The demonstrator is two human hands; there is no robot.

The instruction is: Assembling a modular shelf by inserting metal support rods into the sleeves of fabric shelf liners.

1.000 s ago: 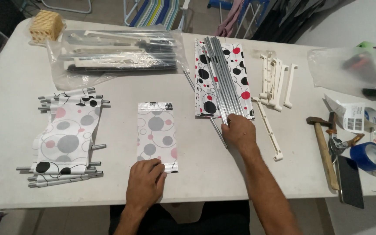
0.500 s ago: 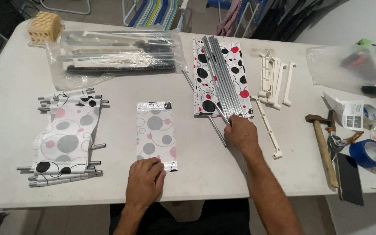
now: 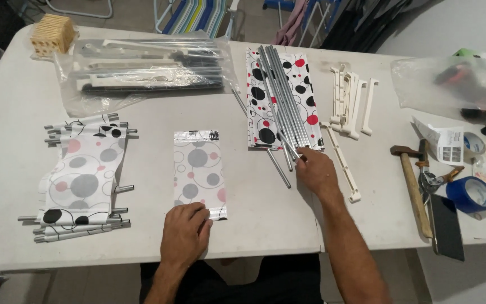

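I see the left hand lying flat on the lower edge of the patterned fabric sheet at centre frame. The right hand pinches the near ends of the metal rods, which lie on spotted fabric at upper centre.

Fabric panel mid-table, metal rods right, hammer perhaps rightmost

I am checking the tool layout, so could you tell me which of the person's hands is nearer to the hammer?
Right. The right hand rests at the ends of the metal rods, left of the hammer in the picture; the left hand lies farther off, on the near edge of the patterned sheet.
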